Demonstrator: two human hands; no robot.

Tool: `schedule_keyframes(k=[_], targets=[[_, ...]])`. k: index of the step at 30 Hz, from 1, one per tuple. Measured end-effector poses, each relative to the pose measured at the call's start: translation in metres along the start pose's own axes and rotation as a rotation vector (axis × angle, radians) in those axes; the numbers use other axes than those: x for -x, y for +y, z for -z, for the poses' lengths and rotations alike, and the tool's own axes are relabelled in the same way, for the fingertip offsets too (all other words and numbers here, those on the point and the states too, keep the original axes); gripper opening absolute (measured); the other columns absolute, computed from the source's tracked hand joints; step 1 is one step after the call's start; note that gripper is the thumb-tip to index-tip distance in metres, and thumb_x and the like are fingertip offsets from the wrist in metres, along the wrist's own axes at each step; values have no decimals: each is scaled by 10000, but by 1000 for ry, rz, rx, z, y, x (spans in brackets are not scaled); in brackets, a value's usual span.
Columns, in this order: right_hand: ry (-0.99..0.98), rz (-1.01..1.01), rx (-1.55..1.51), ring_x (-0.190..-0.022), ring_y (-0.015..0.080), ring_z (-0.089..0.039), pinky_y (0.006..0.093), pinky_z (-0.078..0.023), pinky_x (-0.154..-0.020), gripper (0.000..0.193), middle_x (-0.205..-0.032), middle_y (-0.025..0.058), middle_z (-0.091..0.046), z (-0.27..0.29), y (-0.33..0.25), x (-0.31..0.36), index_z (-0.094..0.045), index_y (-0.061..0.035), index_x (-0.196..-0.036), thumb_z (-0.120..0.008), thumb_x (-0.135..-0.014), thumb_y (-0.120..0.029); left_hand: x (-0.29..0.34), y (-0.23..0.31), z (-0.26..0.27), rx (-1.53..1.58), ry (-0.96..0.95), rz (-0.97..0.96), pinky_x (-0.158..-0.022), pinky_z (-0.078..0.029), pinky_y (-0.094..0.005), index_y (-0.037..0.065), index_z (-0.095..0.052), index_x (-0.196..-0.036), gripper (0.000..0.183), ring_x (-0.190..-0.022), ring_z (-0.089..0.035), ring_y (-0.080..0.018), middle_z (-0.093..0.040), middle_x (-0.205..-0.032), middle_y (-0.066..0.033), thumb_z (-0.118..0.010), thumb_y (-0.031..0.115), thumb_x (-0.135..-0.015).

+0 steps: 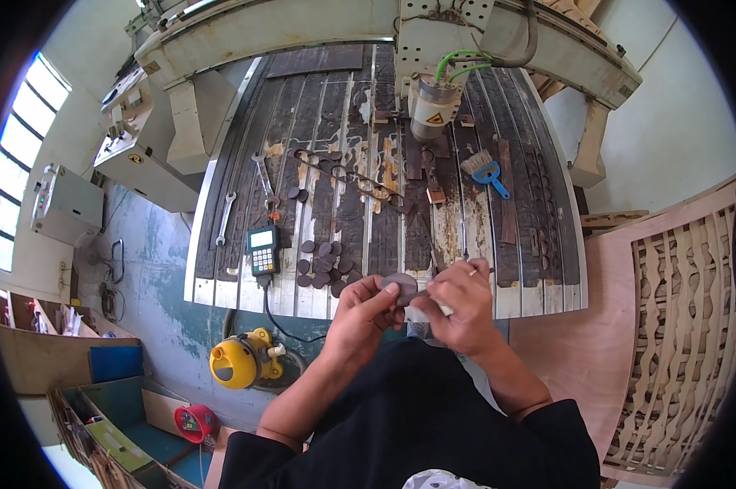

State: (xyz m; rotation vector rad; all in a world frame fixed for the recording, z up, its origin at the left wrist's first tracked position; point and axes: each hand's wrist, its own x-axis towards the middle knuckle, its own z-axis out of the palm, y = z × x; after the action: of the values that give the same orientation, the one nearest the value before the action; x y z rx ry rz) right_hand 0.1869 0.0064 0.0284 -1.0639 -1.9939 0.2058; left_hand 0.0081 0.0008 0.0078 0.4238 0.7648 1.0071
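1. Standing on the floor left of and nearer than the slatted machine bed point(539, 301), an open-topped bin point(111, 399) was split into compartments; a flat greenish slab point(117, 445) lay inside one of them.
2. A red bucket point(195, 424) stood at that bin's side toward the machine bed, tilted, its contents too small to make out.
3. A yellow canister vacuum point(236, 361) sat just in front of the machine bed's left front corner, its inside hidden.
4. Two wrenches point(225, 220) lay on the bed's left part, and a keypad controller point(263, 248) rested near its front left, a cable running off the front edge.
5. Dark round discs point(324, 264) lay loose in a cluster at the bed's front, left of its middle, some overlapping.
6. The left hand point(358, 316), at the bed's front edge, pinched one dark disc point(400, 285) between thumb and fingers.
7. The right hand point(463, 306), just beside that disc at the same edge, was curled round a slim object point(444, 309); its kind could not be told.
8. A blue-handled brush point(486, 173) lay on the bed's right part.
9. Right of the bed, a pale wooden panel point(600, 326) bordered rows of wavy strips point(682, 334).
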Motion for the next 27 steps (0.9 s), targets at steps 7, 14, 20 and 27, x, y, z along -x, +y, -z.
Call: schedule_keyframes(k=[7,14,20,27], targets=[[43,-51,101,-682,220,-567,379,-348,-747,207,-705,34,-573,3,18,0,-578,-92,-723,-773,-712,-160,3,-2,2,-257,-27,-135,-567,-452,-236,22,-581,-927,68,-655,-568,-91,-645,-836,-59,-605,81,-903],[-21,-131,-185,-614,191,-559,362,-359,-773,201,-658,22,-563,12,18,-11,-582,-75,-747,-770,-728,-146,5,-6,-3,-389,-69,-187,-656,-504,-264,0,-585,-1007,125,-792,-616,-124,-659,-889,-73,-603,60,-899],[-66,-70,-172,-616,203,-536,377,-333,-740,230,-632,10,-520,2,13,-14,-570,-96,-717,-789,-690,-163,13,5,-11,-273,-159,-50,-681,-567,-316,-25,-539,-1011,164,-730,-655,-181,-648,-853,-109,-525,133,-969],[-91,8,-123,-627,205,-522,388,-315,-700,251,-635,11,-499,1,12,-16,-547,-109,-683,-791,-680,-171,12,6,-10,-307,-71,43,-425,-403,-233,41,-534,-954,299,-485,-524,-124,-580,-684,-77,-414,308,-1014]])
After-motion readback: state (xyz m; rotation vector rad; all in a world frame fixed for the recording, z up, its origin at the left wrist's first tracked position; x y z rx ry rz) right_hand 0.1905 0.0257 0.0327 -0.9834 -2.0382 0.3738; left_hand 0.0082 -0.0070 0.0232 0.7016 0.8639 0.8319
